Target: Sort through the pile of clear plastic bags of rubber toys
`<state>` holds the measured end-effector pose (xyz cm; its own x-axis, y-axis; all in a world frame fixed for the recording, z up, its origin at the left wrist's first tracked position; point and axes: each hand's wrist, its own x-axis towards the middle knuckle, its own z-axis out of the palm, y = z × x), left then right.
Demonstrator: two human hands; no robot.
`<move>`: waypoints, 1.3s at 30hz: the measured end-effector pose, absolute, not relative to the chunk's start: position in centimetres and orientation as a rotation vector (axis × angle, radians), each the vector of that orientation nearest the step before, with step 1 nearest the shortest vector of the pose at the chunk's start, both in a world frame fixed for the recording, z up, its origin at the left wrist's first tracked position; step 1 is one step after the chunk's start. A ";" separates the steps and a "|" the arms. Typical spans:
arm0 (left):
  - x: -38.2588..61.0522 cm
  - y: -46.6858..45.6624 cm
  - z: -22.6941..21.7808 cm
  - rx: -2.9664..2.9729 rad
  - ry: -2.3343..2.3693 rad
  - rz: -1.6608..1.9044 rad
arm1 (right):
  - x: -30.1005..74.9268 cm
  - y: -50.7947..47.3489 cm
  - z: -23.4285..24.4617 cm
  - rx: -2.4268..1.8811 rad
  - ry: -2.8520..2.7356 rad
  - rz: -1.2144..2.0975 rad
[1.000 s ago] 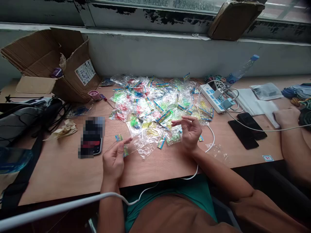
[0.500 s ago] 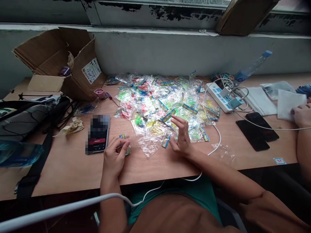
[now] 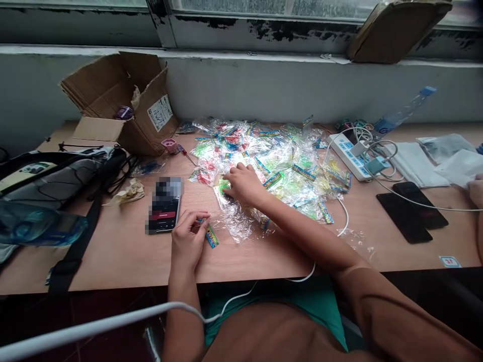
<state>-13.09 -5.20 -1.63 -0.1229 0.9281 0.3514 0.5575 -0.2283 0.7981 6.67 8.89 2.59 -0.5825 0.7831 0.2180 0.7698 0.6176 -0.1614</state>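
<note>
My left hand is closed in a pinch at the near edge of the table, holding a colourful printed header card that sticks out past the thumb. Clear film seems to hang beside the card. Over the left side of a pile of clear plastic packets, my right hand reaches palm down. Its forefinger and thumb are apart, with a bright green piece showing between them; the other fingertips are partly hidden. Red, green, yellow and blue pieces show through the packets, many with printed cards.
A phone lies left of my left hand. Behind stand an open cardboard box and a pink cup-like piece. A power strip with cables, a bottle and two dark phones are at right, near another person's hand.
My right hand has moved left and forward from the pile's front edge onto its left side. The card in my left hand now shows more fully. The whole view has shifted slightly.
</note>
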 end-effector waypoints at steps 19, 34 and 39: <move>-12.0 -4.7 -1.6 2.060 1.771 1.346 | 9.4 11.4 3.2 -1.013 -1.807 1.033; -10.6 -5.2 -0.6 2.184 1.664 1.391 | 10.0 10.3 4.8 -1.018 -1.826 0.790; -10.2 -5.1 -0.6 2.120 1.603 1.432 | 9.7 10.0 5.0 -0.993 -1.634 1.196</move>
<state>-10.20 -5.14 -0.60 -0.0100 0.8008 0.5988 0.6847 -0.4309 0.5877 9.70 9.99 5.03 -0.3161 0.9315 0.1799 0.1100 0.2243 -0.9683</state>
